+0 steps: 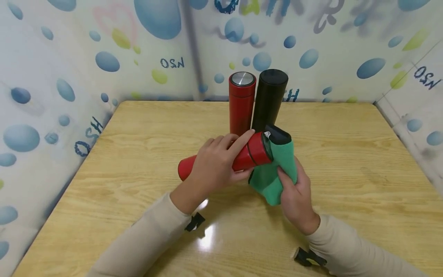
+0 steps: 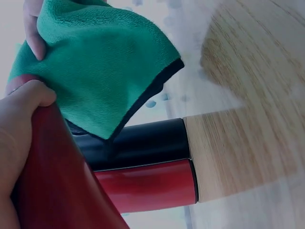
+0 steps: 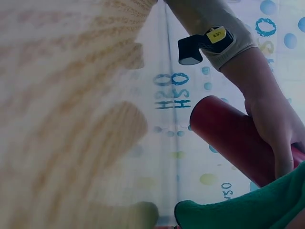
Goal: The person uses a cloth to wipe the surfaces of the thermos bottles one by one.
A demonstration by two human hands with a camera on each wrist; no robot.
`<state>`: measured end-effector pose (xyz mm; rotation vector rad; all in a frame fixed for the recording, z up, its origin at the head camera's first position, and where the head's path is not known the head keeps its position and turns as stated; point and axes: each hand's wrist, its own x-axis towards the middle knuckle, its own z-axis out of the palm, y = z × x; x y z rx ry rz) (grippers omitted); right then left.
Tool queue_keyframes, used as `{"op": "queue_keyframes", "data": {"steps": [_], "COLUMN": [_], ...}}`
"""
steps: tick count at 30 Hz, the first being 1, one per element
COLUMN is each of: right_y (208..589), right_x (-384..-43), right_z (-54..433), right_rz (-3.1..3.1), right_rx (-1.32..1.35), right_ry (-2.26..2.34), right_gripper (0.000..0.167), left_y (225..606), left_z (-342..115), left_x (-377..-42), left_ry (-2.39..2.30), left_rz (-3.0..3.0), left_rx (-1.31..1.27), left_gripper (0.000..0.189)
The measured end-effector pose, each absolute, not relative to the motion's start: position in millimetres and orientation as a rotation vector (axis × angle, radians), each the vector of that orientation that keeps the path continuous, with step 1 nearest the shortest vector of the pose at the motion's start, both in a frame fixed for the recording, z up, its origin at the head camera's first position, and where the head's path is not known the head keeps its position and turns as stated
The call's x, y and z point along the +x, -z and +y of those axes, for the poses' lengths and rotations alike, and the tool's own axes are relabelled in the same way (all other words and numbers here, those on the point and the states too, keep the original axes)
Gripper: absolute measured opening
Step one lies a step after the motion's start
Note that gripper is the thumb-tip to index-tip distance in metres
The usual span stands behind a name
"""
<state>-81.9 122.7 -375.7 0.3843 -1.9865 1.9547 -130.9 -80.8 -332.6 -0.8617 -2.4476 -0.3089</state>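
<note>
My left hand (image 1: 214, 163) grips a red thermos flask (image 1: 254, 152) by its body, tilted nearly level above the table with its capped end toward the right. In my right hand (image 1: 297, 196) is a green cloth (image 1: 273, 179) with a black edge, pinched between thumb and fingers and draped against the flask's lid end. The left wrist view shows the cloth (image 2: 109, 71) spread behind the held flask (image 2: 62, 176), its lid end covered. From the right wrist view, the flask's base (image 3: 205, 114) points away from the cloth (image 3: 248, 205).
Behind the hands, a second red flask (image 1: 241, 104) with a silver-topped lid stands upright beside a black flask (image 1: 271, 98). Both stand on the wooden table (image 1: 155, 134), near the patterned wall (image 1: 207, 50) at its back edge.
</note>
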Motion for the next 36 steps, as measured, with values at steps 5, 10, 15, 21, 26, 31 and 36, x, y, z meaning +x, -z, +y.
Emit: {"op": "queue_keyframes", "data": {"steps": [5, 10, 15, 21, 26, 31, 36], "right_y": [375, 373, 368, 363, 364, 366, 368], "right_x": [-84, -84, -85, -85, -86, -85, -85], "right_z": [124, 125, 124, 122, 119, 117, 117], "right_rz": [-2.073, -2.117, -2.148, -2.148, -2.137, -2.193, -2.298], "right_rx": [0.311, 0.257, 0.137, -0.061, -0.044, -0.035, -0.057], "right_ry": [-1.898, -1.913, -2.101, -2.411, -2.508, -2.558, -2.617], "right_gripper": [0.036, 0.036, 0.037, 0.038, 0.041, 0.047, 0.05], "left_y": [332, 333, 328, 324, 322, 326, 329], "left_z": [-80, -79, -80, -83, -81, -79, -75], "left_x": [-131, -130, -130, -126, -123, -119, -117], "left_ry": [0.277, 0.342, 0.743, 1.236, 1.487, 1.614, 1.744], "left_rz": [-2.476, -2.499, -2.413, -2.234, -1.924, -1.685, -1.441], "left_rx": [-0.872, -0.873, -0.821, -0.811, -0.821, -0.803, -0.873], "left_gripper": [0.082, 0.083, 0.082, 0.082, 0.077, 0.086, 0.066]}}
